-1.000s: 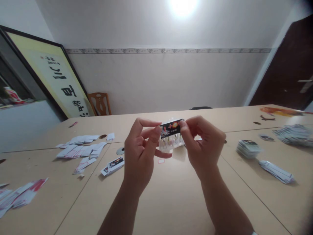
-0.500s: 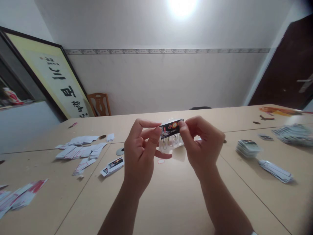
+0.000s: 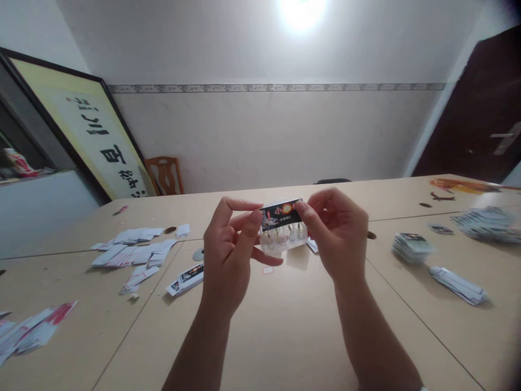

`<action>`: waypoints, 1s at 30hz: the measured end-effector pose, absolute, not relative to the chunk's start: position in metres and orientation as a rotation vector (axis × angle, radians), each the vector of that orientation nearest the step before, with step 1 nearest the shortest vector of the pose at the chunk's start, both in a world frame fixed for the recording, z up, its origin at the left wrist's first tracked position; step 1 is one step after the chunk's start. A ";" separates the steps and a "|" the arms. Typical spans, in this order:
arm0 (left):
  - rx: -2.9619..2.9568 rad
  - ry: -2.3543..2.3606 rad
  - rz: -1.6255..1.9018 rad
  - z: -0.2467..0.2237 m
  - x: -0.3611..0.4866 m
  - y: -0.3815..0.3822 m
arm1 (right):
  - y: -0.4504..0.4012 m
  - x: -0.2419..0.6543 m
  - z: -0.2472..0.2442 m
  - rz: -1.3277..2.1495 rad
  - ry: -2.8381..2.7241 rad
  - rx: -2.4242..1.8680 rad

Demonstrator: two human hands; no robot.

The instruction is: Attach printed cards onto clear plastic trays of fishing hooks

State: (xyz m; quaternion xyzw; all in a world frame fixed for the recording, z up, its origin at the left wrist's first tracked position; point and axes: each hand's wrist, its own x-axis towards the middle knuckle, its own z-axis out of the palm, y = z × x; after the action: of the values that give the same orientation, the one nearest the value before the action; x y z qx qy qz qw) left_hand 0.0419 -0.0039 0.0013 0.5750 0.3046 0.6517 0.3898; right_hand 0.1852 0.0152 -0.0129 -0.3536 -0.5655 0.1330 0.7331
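Note:
Over the middle of the table I hold a small clear pack of fish hooks with a black printed card folded along its top. My left hand pinches the pack's left end between thumb and fingers, and its lower fingers reach behind and below. At the upper right corner, my right hand presses the card between thumb and forefinger. Several hooks show through the clear plastic under the card. Just left of my left hand lie black-and-white printed cards, partly hidden by it. A small red-edged label lies on the table below the pack.
White paper slips lie scattered at left, with red-and-white papers nearer. On the right are a stack of clear packs, a bundle of white strips and a larger pile of packs. A wooden chair stands behind the table.
Both hands and the pack have shifted slightly left. The pack has turned a little, so its hooks and card face me more fully. Both hands keep their hold.

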 end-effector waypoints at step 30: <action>1.535 0.848 1.671 0.003 0.038 0.004 | 0.017 0.204 -0.009 0.795 -1.449 -0.653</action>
State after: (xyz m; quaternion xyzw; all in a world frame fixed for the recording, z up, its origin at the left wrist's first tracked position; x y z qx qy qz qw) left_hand 0.0379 0.0041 0.0025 0.5930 0.3276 0.6459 0.3520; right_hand 0.2042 0.0166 -0.0092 -0.2854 -0.6328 0.3474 0.6305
